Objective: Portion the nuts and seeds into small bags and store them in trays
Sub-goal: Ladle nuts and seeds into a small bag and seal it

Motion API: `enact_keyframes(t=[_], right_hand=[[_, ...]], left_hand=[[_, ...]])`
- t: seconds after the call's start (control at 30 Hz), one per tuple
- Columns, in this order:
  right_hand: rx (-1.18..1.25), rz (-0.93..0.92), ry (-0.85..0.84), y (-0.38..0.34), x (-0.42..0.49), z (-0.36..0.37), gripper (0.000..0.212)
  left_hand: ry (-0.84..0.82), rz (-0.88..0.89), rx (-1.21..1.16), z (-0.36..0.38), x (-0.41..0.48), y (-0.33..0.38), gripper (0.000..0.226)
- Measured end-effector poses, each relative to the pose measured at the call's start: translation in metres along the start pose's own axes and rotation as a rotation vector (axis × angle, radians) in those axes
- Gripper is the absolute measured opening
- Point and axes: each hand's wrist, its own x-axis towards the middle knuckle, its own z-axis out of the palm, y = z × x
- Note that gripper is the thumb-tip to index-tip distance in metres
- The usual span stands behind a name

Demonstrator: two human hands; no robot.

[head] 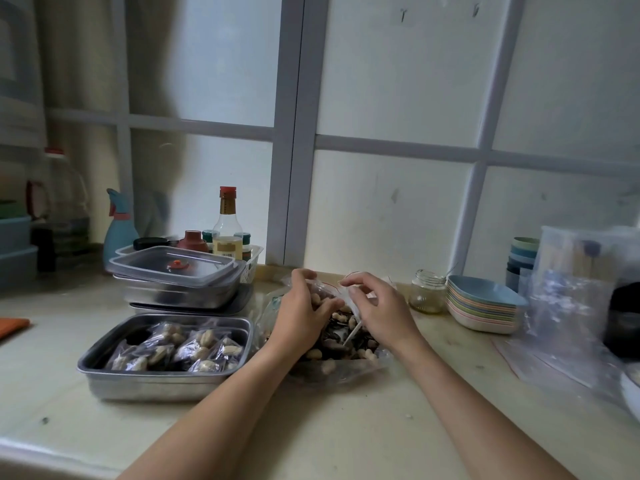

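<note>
A big clear bag (341,367) of peanuts and dark seeds lies open on the counter in the middle. Above it my left hand (300,311) grips a small clear bag (323,295) that holds a few peanuts. My right hand (379,308) pinches the small bag's top edge from the right. Left of the big bag sits an open steel tray (162,377) with several filled small bags (180,348) inside.
Behind the open tray stands a stack of lidded steel trays (180,282), with bottles (227,226) in a basket behind. A glass jar (427,296) and stacked coloured dishes (483,304) sit to the right, then clear plastic bags (568,306). A window fills the back.
</note>
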Motion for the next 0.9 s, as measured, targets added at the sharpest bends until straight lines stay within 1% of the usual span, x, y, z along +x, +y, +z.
enact_keyframes(t=[0.07, 0.13, 0.27, 0.4, 0.53, 0.6, 0.67, 0.77, 0.83, 0.9], right_hand=[[0.079, -0.025, -0.101, -0.004, -0.003, 0.000, 0.023], [0.031, -0.011, -0.161, -0.005, -0.005, 0.000, 0.020], [-0.049, 0.024, -0.220, -0.009, -0.007, -0.006, 0.018], [-0.109, -0.035, -0.168, -0.012, -0.006, -0.010, 0.027], [-0.066, -0.050, -0.083, -0.015, -0.004, -0.012, 0.026], [-0.035, -0.092, -0.099, -0.018, -0.005, -0.013, 0.024], [-0.033, -0.159, -0.168, -0.016, -0.005, -0.013, 0.023], [-0.133, -0.209, -0.235, -0.009, -0.003, -0.015, 0.024], [-0.192, -0.230, -0.196, -0.008, -0.002, -0.016, 0.024], [-0.224, -0.209, -0.135, -0.009, -0.002, -0.018, 0.025]], left_hand=[[-0.017, 0.004, 0.005, 0.001, 0.001, -0.003, 0.060], [-0.048, 0.008, 0.008, 0.002, 0.001, -0.005, 0.062], [-0.083, 0.027, 0.033, 0.002, 0.000, -0.008, 0.065], [-0.133, 0.028, 0.023, 0.001, -0.002, -0.003, 0.067], [-0.150, 0.033, -0.007, 0.000, -0.004, 0.002, 0.061], [-0.132, 0.031, -0.033, -0.001, -0.004, 0.003, 0.059], [-0.116, 0.028, -0.054, -0.002, -0.004, 0.003, 0.057], [-0.115, 0.030, -0.047, -0.002, -0.004, 0.003, 0.056], [-0.124, 0.026, -0.031, -0.002, -0.004, 0.001, 0.057], [-0.132, 0.011, -0.009, 0.000, -0.003, -0.001, 0.058]])
